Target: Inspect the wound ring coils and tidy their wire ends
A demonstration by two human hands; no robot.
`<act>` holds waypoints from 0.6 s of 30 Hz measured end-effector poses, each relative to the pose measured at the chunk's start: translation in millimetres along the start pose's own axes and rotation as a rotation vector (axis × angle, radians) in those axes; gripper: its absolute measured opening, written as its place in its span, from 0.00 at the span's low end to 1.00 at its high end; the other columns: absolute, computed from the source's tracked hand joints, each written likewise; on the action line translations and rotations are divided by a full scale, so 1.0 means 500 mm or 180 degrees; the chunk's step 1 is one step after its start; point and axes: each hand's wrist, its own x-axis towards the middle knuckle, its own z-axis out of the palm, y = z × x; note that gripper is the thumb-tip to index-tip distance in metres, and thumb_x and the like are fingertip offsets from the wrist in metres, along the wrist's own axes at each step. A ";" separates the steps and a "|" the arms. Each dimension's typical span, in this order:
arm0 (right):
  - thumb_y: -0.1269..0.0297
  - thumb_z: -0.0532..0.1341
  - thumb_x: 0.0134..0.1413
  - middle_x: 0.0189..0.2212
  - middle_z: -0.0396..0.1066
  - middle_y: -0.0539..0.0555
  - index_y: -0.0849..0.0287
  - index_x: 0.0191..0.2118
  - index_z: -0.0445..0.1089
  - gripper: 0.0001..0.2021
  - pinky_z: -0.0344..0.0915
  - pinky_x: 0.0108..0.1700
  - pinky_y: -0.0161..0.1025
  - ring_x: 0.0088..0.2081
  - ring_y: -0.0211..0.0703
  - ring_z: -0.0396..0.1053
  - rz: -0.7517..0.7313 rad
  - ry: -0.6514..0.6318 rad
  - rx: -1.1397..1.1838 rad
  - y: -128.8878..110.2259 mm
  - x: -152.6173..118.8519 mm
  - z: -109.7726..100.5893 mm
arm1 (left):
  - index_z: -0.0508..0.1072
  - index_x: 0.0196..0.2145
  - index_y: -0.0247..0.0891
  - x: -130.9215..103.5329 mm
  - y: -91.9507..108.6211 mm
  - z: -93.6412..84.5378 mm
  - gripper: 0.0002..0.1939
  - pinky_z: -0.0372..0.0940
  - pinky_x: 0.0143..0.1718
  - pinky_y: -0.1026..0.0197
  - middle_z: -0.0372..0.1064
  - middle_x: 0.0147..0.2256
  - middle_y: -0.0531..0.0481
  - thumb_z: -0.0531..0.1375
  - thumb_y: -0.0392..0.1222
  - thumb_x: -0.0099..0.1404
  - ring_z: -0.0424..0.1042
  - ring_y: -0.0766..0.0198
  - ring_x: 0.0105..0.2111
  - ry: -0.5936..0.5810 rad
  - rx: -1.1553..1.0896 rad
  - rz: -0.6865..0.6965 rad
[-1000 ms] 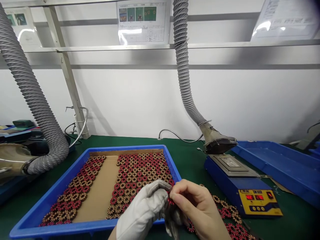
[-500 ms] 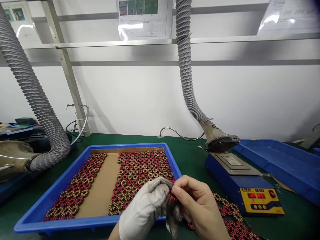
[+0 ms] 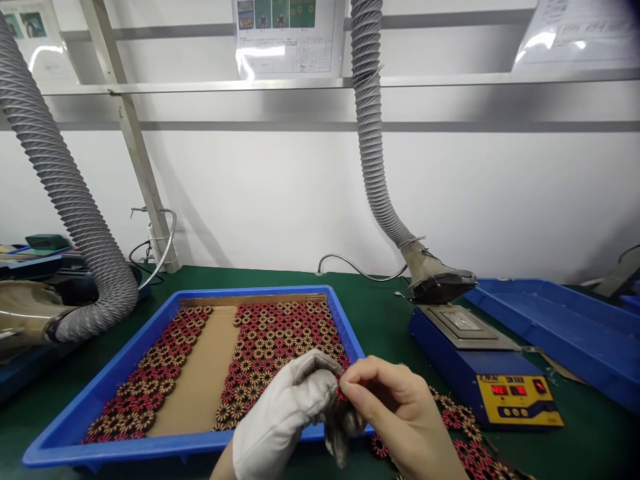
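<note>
My left hand (image 3: 290, 417), in a white glove with greyed fingertips, is closed around a small red wire-wound ring coil (image 3: 341, 395). Only a sliver of red shows between the fingers. My bare right hand (image 3: 400, 417) pinches with thumb and forefinger at that coil's edge; whether it grips the coil itself or a wire end is too small to tell. Behind both hands, a blue tray (image 3: 105, 457) holds rows of red and tan ring coils (image 3: 285, 340) on a cardboard sheet. More loose coils (image 3: 465, 433) lie on the green table beside my right hand.
A blue heating unit with a yellow display panel (image 3: 520, 400) stands at the right, under a fume hose nozzle (image 3: 443, 280). Behind it lies another blue tray (image 3: 550, 320). A second grey hose (image 3: 95, 267) hangs at the left.
Both hands stay together at the coil, with small shifts of the fingers. My right hand has turned slightly, showing another loose red coil below it. The view has shifted a little.
</note>
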 end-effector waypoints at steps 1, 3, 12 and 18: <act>0.53 0.65 0.56 0.18 0.63 0.48 0.61 0.26 0.72 0.16 0.53 0.24 0.33 0.20 0.34 0.58 0.0003 -0.0026 0.0013 0.000 -0.001 0.000 | 0.68 0.34 0.34 0.001 0.002 0.001 0.16 0.63 0.20 0.70 0.68 0.25 0.49 0.59 0.52 0.67 0.68 0.68 0.22 -0.0020 0.0026 0.0023; 0.50 0.63 0.58 0.17 0.62 0.47 0.60 0.26 0.69 0.18 0.54 0.25 0.33 0.20 0.35 0.58 0.0046 -0.0096 0.0122 0.003 0.000 0.001 | 0.68 0.34 0.33 0.002 0.005 0.004 0.16 0.62 0.19 0.71 0.69 0.25 0.49 0.58 0.52 0.68 0.67 0.70 0.20 -0.0084 0.0074 0.0029; 0.45 0.59 0.59 0.19 0.53 0.46 0.59 0.25 0.63 0.22 0.48 0.24 0.34 0.21 0.35 0.50 0.0059 -0.0188 0.0011 0.005 0.004 0.005 | 0.68 0.33 0.33 0.007 -0.004 0.007 0.16 0.62 0.16 0.73 0.69 0.23 0.50 0.62 0.51 0.65 0.67 0.70 0.18 0.0024 -0.0259 0.0015; 0.48 0.57 0.63 0.20 0.52 0.44 0.59 0.30 0.64 0.19 0.47 0.22 0.31 0.21 0.33 0.47 0.0054 -0.0350 0.0244 0.022 0.009 0.003 | 0.71 0.33 0.32 0.010 -0.003 0.005 0.14 0.65 0.22 0.72 0.68 0.24 0.51 0.63 0.48 0.65 0.69 0.70 0.22 0.0088 -0.0365 0.0113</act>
